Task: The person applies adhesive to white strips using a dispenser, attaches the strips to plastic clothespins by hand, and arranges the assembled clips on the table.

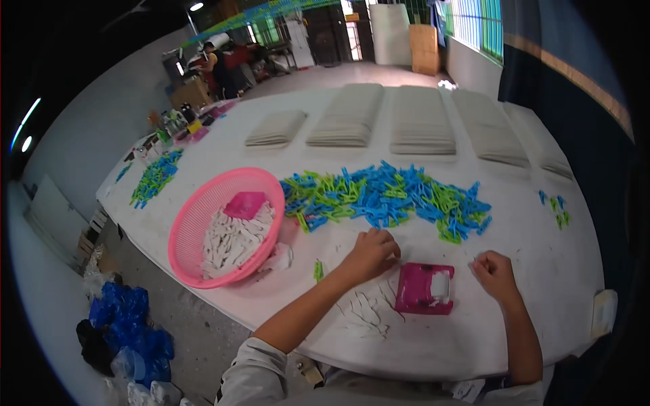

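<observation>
Box [414, 287] on the counter [474, 338] right of the basket [196, 216], likely light, stiff, slick plastic, best held by opposite side walls; left hand [371, 256] and right hand [494, 274] fingers curled narrow, can't tell if holding anything.

Shiny blue plastic bags [128, 318] lay on the grey floor [211, 331]. Flat piles of pale grey sheets [423, 122] sat far across the big white table [535, 298]. Way back, a person in dark clothes [220, 71] stood near a brown cardboard box [191, 93]. A tall brown board [424, 51] stood there too.
</observation>
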`<state>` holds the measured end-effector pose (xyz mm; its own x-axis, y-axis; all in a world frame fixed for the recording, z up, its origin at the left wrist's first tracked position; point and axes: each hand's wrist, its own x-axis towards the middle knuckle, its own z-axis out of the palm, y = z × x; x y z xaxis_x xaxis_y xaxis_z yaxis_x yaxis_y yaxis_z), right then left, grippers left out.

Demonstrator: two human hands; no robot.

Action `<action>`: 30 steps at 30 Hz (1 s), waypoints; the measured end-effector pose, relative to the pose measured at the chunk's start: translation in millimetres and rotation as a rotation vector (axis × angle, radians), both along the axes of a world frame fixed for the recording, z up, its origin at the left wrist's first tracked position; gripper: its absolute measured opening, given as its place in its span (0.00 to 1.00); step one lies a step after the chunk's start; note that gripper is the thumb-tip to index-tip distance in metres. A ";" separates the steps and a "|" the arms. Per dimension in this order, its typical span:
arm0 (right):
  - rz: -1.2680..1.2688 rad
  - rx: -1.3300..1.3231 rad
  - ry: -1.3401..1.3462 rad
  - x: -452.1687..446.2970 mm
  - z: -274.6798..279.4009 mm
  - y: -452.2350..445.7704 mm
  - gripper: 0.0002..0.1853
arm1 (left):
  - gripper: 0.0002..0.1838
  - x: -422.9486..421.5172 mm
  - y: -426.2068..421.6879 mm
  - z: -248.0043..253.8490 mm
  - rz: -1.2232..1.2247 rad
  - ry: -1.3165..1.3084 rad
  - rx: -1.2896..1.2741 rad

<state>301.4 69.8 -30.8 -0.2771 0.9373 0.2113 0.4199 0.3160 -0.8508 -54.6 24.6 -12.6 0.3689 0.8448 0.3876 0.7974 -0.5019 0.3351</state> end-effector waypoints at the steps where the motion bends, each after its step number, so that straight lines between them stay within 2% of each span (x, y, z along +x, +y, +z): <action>1: -0.014 -0.021 -0.006 -0.6 0.4 -1.2 0.10 | 0.12 -0.3 -1.1 1.6 -0.014 -0.013 -0.020; 6: -0.026 -0.015 0.010 -4.2 8.9 -6.1 0.09 | 0.11 3.9 0.3 10.3 -0.001 -0.100 0.101; 11: -0.128 -0.068 0.088 -10.1 -3.2 -2.0 0.05 | 0.09 7.3 3.5 21.3 0.014 -0.357 0.107; 13: -0.301 0.139 -0.014 -18.5 -1.0 -1.8 0.12 | 0.07 12.8 0.6 36.3 -0.010 -0.325 0.082; 15: -0.279 0.140 0.006 -26.0 15.3 -10.0 0.14 | 0.06 21.9 -4.6 44.0 -0.027 -0.294 0.052; 17: -0.252 0.144 0.035 -41.9 48.0 -27.2 0.17 | 0.05 34.8 -7.5 48.9 -0.224 -0.385 0.130; 19: -0.024 0.120 0.106 -55.6 75.3 -51.9 0.18 | 0.06 49.3 -16.0 54.9 -0.279 -0.441 0.211; 20: -0.027 0.113 0.106 -60.4 76.9 -56.2 0.18 | 0.08 53.6 -18.4 54.9 -0.335 -0.388 0.267; 22: 0.146 0.487 0.038 -66.8 77.6 -60.4 0.16 | 0.09 60.2 -24.2 52.6 -0.391 -0.336 0.317; 23: 0.149 0.482 0.038 -68.4 78.2 -63.2 0.16 | 0.11 62.1 -28.7 49.7 -0.405 -0.357 0.322; 25: 0.185 0.772 -0.114 -70.9 76.0 -67.5 0.13 | 0.13 62.6 -34.2 49.4 -0.414 -0.372 0.324; 30: 0.213 0.802 -0.052 -65.2 58.7 -69.0 0.11 | 0.17 66.8 -38.6 45.7 -0.470 -0.384 0.394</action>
